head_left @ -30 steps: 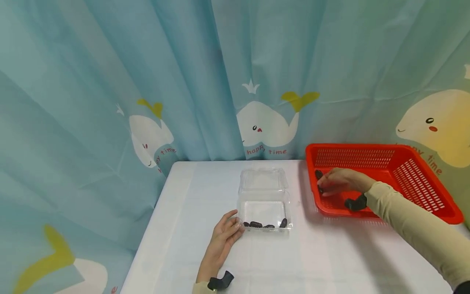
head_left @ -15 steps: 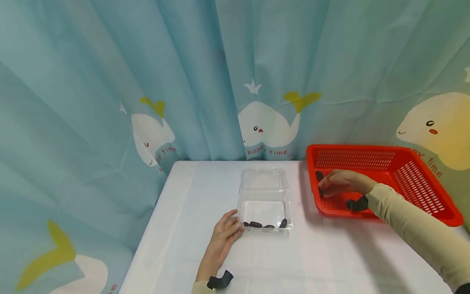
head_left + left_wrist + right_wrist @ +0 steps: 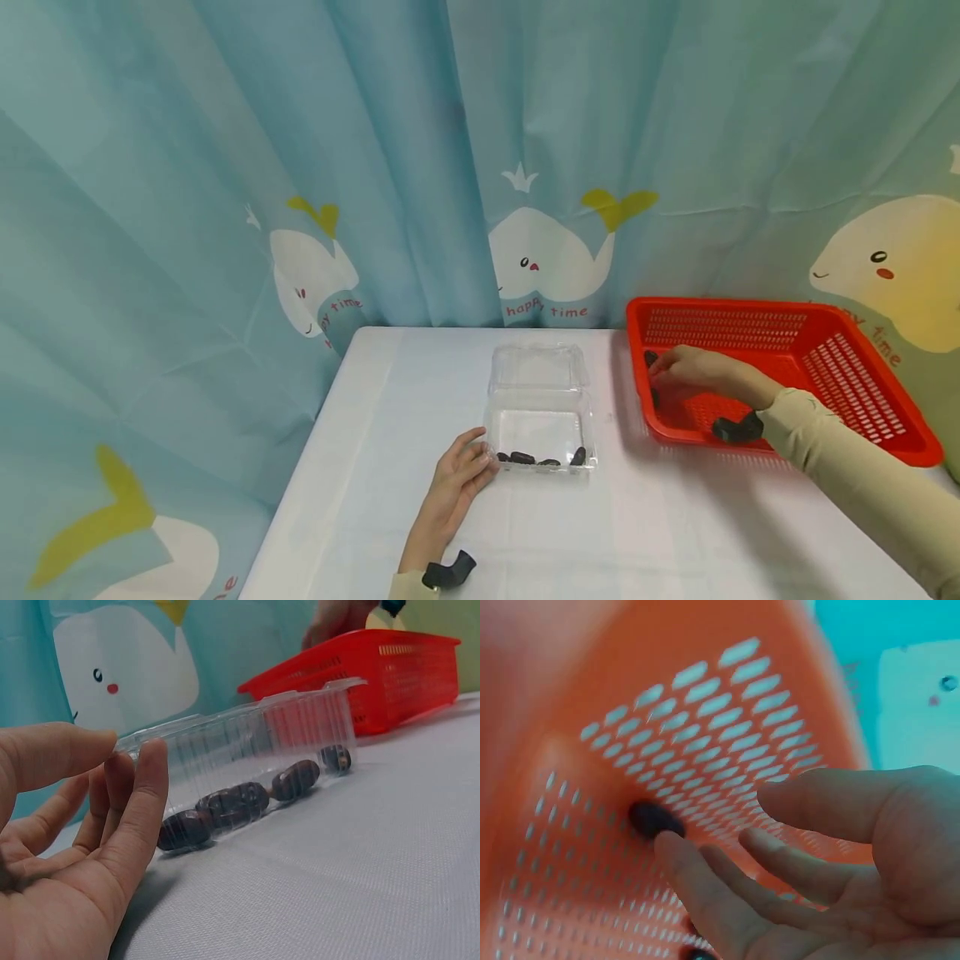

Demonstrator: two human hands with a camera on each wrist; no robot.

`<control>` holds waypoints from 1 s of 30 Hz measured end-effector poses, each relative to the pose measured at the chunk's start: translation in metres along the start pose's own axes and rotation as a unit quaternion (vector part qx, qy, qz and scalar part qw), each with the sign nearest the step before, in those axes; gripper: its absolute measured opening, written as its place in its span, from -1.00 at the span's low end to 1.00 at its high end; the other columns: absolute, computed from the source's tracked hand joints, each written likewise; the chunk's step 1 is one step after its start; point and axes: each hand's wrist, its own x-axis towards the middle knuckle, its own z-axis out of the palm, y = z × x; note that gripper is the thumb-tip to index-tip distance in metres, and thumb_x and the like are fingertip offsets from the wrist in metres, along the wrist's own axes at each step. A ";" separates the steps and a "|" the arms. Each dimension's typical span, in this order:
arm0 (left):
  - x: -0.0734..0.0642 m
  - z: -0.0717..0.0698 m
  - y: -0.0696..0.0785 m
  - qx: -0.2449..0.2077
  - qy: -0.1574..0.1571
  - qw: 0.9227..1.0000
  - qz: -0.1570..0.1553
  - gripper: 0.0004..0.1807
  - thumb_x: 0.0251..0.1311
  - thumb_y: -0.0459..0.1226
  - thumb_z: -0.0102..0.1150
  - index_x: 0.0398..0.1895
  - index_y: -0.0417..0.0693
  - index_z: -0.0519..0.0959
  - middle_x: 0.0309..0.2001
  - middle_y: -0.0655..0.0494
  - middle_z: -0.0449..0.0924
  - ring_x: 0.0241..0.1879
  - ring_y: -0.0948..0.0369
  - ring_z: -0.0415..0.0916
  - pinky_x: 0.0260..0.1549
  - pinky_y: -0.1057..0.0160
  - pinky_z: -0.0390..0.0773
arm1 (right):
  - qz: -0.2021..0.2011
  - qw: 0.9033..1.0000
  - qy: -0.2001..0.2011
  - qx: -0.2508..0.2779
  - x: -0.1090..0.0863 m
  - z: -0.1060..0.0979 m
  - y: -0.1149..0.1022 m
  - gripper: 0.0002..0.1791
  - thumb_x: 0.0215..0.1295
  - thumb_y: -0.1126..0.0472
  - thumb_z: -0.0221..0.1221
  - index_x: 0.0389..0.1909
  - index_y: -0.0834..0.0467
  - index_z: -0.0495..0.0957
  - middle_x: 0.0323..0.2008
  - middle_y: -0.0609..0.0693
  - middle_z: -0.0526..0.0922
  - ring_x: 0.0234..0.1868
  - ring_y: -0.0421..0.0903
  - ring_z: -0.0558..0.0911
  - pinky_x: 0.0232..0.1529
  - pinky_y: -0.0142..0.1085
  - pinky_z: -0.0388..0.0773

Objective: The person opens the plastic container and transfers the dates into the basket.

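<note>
A dark oval piece [image 3: 656, 819] lies in the red basket [image 3: 783, 367], at the base of a slotted wall; in the right wrist view it sits left of centre. A fingertip of the right hand [image 3: 686, 372] is right at it, though I cannot tell whether the two touch. That hand's grip is spread, the thumb held well away from the extended fingers. More dark shapes show at the bottom of the right wrist view, partly hidden by the hand. In the head view the basket fills the right of the frame.

Near the lower centre, a clear container [image 3: 536, 429] stands with its lid [image 3: 537, 367] folded back. Four dark pieces [image 3: 522, 458] lie along its near wall. The left hand [image 3: 453, 487] holds its near left corner, the grip pinching the rim between thumb and finger.

Both basket and container rest on the white worktop [image 3: 360, 467]. Each wrist carries a black band [image 3: 450, 572] beside a beige sleeve [image 3: 847, 471]. A blue-green curtain [image 3: 405, 167] printed with whales [image 3: 551, 258] spans the upper frame.
</note>
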 end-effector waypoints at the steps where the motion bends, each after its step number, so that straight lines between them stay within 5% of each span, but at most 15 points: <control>1: 0.000 0.000 0.000 -0.001 0.000 1.000 -0.002 -0.31 0.49 -0.39 0.12 0.59 -0.22 0.10 0.05 0.15 0.47 -0.01 0.29 0.60 0.18 0.33 0.67 | -0.006 1.000 0.008 -0.001 -0.003 0.001 -0.003 -0.52 0.49 0.29 0.12 0.25 0.57 0.44 0.11 0.30 0.66 0.11 0.14 0.73 0.20 0.05 0.71; 8: 0.001 0.000 -0.002 0.003 -0.003 1.000 -0.007 -0.33 0.50 -0.38 0.11 0.58 -0.18 0.13 0.05 0.14 0.47 0.00 0.28 0.61 0.20 0.31 0.66 | -0.029 0.997 0.053 0.047 -0.025 0.005 -0.019 -0.47 0.52 0.30 0.11 0.33 0.57 0.32 0.10 0.27 0.62 -0.02 -0.03 0.75 0.19 0.01 0.73; 14: 0.003 -0.001 -0.002 0.005 -0.005 1.000 -0.006 -0.33 0.50 -0.38 0.11 0.58 -0.18 0.13 0.06 0.14 0.46 0.00 0.27 0.61 0.19 0.31 0.67 | -0.057 0.995 0.066 0.052 -0.033 0.009 -0.034 -0.52 0.52 0.22 0.18 0.30 0.45 0.43 0.10 0.20 0.66 -0.04 -0.10 0.74 0.10 -0.20 0.77; 21: 0.002 -0.001 -0.002 0.002 0.004 1.000 0.004 -0.33 0.49 -0.38 0.12 0.58 -0.19 0.13 0.05 0.15 0.46 0.00 0.29 0.59 0.19 0.33 0.67 | -0.103 0.993 0.049 0.030 -0.020 0.030 -0.050 -0.54 0.50 0.14 0.22 0.27 0.32 0.52 0.13 0.18 0.66 -0.02 -0.07 0.75 0.13 -0.19 0.75; 30: 0.002 -0.001 -0.003 0.001 0.001 1.000 0.004 -0.33 0.49 -0.40 0.11 0.58 -0.18 0.13 0.07 0.12 0.44 0.03 0.27 0.57 0.20 0.31 0.66 | -0.162 0.986 0.046 0.011 0.007 0.085 -0.055 -0.68 0.49 0.29 0.12 0.15 0.34 0.59 0.11 0.34 0.67 0.03 0.17 0.72 0.11 -0.10 0.77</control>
